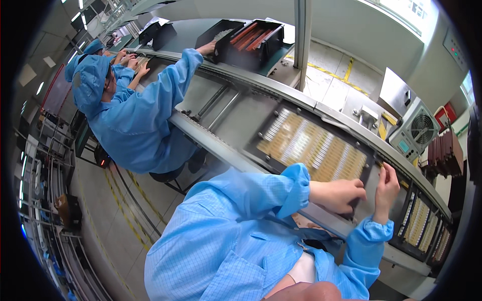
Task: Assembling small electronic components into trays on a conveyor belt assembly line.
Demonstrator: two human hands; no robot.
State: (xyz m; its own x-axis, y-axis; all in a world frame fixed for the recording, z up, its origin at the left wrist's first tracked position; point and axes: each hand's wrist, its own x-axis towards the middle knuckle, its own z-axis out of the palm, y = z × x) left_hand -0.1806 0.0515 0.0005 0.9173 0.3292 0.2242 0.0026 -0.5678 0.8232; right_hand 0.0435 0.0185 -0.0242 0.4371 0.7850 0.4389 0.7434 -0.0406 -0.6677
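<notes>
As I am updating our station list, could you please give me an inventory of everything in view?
Framed panel: one, gold and silver, black frame, on the conveyor
Similar panels: at least two, same colours, lower right
Conveyor: one, grey, running diagonally
Bins: at least three, black, beyond the conveyor
Strips: several, orange-red, in one bin
Instrument with fan: one, pale, right
Stack: one, brownish red, right of instrument
Racking: count unclear, grey, far left
Co-workers: at least two, blue clothing, upper left
Sleeves: two, light blue, on own arms
Left hand: one, bare, at framed panel's near-right corner
Right hand: one, bare, right of framed panel
</notes>
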